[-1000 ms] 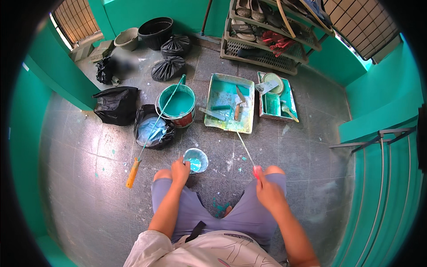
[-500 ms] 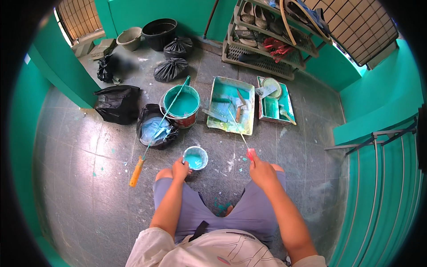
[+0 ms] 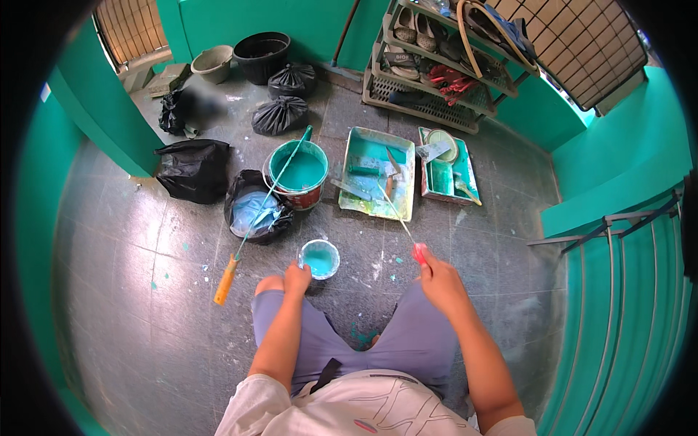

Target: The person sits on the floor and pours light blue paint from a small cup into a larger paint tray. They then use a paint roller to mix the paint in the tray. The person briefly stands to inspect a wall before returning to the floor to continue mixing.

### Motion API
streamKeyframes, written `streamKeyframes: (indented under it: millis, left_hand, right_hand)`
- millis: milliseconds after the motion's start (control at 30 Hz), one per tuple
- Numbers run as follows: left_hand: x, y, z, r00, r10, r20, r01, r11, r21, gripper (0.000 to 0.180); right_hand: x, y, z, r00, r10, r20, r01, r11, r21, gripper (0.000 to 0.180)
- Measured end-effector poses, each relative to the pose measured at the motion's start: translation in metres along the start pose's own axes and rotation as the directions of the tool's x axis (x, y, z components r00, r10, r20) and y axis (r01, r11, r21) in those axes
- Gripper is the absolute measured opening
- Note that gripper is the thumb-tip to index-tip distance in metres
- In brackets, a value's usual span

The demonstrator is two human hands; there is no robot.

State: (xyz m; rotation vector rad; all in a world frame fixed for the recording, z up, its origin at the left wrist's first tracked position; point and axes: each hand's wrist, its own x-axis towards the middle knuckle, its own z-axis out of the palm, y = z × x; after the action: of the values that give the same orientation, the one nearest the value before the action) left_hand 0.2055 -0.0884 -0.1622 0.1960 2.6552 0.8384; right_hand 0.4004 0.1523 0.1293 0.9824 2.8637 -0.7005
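Slanting across an open black bag (image 3: 275, 231) and a red-sided paint bucket (image 3: 302, 198) left of centre, an orange-handled tool (image 3: 227, 280) points its grip toward the lower left. Near the middle of the frame, our left hand (image 3: 297, 280) grasps the left side of a small cup (image 3: 325, 275) of turquoise paint. Above and right, a stained tray (image 3: 374, 208) holds a trowel (image 3: 393, 163). Right of centre, our right hand (image 3: 440, 280) is clenched round the pink handle (image 3: 419, 253) of a thin rod (image 3: 398, 216) reaching over that tray; whether they touch, we cannot tell. Farther right, a smaller tray (image 3: 440, 178) carries a brush (image 3: 469, 192).
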Motion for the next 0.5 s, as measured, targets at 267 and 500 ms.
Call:
streamKeyframes:
  millis: [267,500]
  left_hand:
    - [-0.006,0.013,-0.034,0.992,-0.01,-0.125,-0.014,0.982,-0.186,0.049]
    - [-0.041,-0.018,-0.102,0.961,0.205,-0.188,-0.22,0.973,-0.065,0.037]
  right_hand:
    - [0.001,-0.011,0.026,0.981,0.168,0.101,-0.142,0.964,-0.225,0.05]
    - [-0.05,-0.007,0.006,0.945,0.185,0.268,-0.113,0.958,-0.265,0.053]
